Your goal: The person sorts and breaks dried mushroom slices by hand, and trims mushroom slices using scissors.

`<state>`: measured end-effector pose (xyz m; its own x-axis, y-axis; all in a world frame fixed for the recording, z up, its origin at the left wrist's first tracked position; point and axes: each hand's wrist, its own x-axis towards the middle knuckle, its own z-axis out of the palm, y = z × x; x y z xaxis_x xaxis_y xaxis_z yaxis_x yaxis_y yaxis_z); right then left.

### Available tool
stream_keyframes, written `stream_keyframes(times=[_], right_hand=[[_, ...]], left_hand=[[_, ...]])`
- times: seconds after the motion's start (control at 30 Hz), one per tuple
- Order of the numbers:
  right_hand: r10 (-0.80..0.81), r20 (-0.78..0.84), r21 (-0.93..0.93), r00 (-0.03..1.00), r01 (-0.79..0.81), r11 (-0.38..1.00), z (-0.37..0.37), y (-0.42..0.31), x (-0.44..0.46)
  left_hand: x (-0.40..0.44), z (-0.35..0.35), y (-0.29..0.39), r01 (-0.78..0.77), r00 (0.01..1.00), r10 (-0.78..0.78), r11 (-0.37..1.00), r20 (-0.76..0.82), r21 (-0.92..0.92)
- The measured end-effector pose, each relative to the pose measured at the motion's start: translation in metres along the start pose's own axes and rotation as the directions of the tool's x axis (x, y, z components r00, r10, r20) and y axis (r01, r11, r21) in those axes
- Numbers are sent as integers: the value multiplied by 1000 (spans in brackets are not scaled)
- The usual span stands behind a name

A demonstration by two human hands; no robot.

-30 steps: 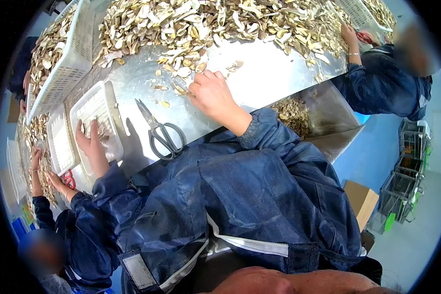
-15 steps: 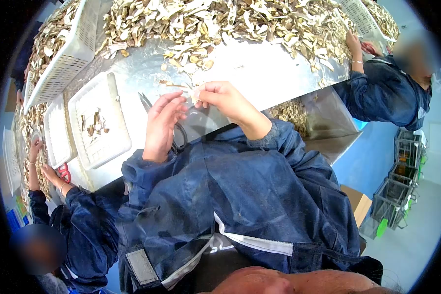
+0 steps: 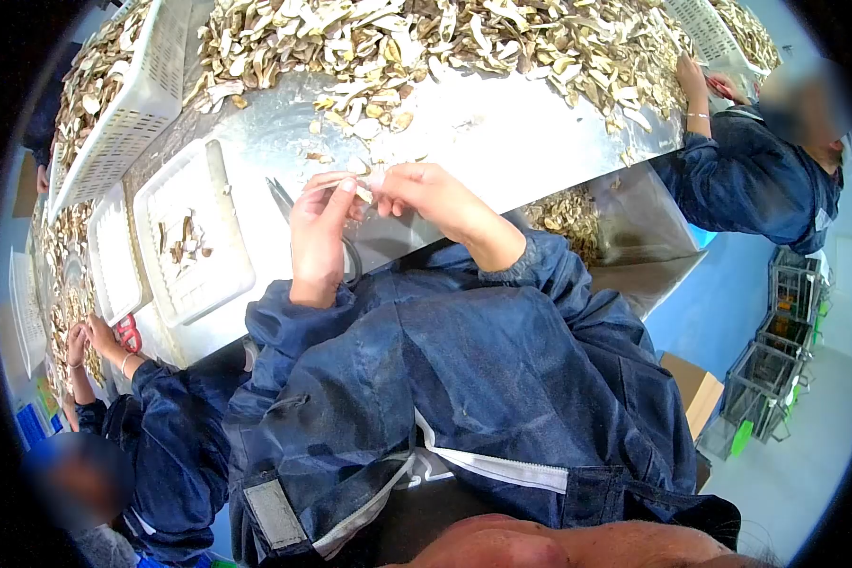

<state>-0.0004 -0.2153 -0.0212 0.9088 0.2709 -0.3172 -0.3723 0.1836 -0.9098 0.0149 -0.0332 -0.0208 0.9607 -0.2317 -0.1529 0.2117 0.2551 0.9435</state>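
Observation:
My left hand [image 3: 322,232] and my right hand [image 3: 435,201] meet over the metal table. A small pale slice [image 3: 363,194] is pinched between the fingertips of my left hand, close to the right fingertips. The right thumb and fingers are pressed together at a light piece that is too small to name. Partly behind my left hand lie the dark scissors [image 3: 279,197]. A big heap of dried mushroom-like slices [image 3: 398,47] covers the back of the table. To the left, a shallow white tray [image 3: 234,227] holds several brown and pale slices.
A tall white basket [image 3: 133,133] full of slices stands at the left, beside a second white tray [image 3: 114,260]. Red-handled scissors [image 3: 128,333] lie near a co-worker's hands [image 3: 99,341]. At the right, another co-worker's hand [image 3: 693,80] touches the heap. Below the edge is a metal bin [image 3: 634,213].
My left hand has moved from the white tray to my right hand, and its fingers have closed on a slice. The left co-worker's hands have come together.

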Motion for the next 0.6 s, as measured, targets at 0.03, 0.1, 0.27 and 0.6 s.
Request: stream_keyframes(times=[0.03,0.1,0.27,0.6], right_hand=[[-2,22,-83,1000,4,997,-1,2,0],[-55,24,-38,998,56,998,2,8,2],[-72,34,63,997,70,996,1,12,3],[-482,-122,-705,868,266,657,-24,7,-2]], left_hand=[[-1,1,0,-23,1000,23,1000,-7,19],[-2,3,0,-78,997,80,992,-12,99],[-6,5,-5,-134,991,135,980,5,145],[-4,-13,2,80,996,-85,990,-39,-116]])
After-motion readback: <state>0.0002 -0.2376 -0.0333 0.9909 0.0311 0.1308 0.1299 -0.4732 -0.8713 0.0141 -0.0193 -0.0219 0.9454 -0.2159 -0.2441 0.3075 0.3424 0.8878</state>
